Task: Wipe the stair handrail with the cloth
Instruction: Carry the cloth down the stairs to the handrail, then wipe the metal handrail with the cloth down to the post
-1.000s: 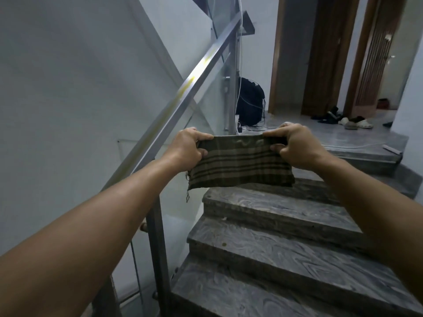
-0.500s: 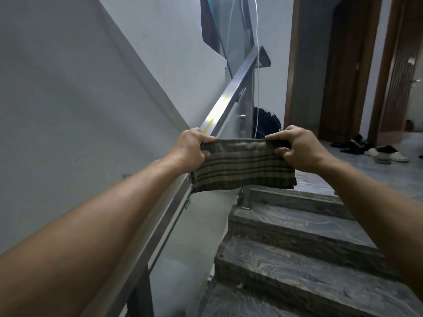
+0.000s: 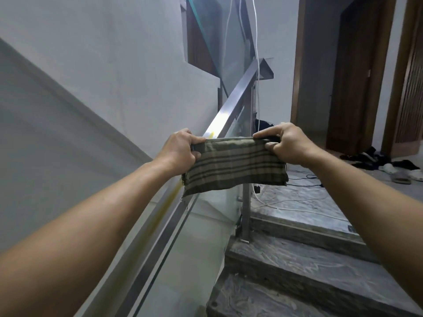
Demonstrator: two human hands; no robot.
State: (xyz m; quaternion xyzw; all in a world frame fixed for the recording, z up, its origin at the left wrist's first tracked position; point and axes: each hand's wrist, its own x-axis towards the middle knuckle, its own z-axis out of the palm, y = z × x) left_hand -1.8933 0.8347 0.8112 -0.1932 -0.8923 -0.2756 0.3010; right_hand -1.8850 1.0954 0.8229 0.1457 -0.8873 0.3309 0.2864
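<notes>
A folded olive-green striped cloth (image 3: 235, 167) is stretched flat between my two hands in front of me. My left hand (image 3: 180, 151) grips its left end and my right hand (image 3: 288, 143) pinches its right end. The square steel handrail (image 3: 238, 97) rises from lower left to upper right, passing under my left hand and behind the cloth. The cloth hangs just above the rail; I cannot tell whether it touches.
A glass panel (image 3: 206, 225) and a steel post (image 3: 246, 207) stand under the rail. Grey marble steps (image 3: 297, 259) climb on the right to a landing with white cables (image 3: 286, 207), shoes (image 3: 389, 163) and wooden doors (image 3: 352, 72). A white wall (image 3: 91, 76) is on the left.
The view has moved up the stairs and closer to the rail. Both hands still hold the cloth stretched, now over the rail nearer its top end.
</notes>
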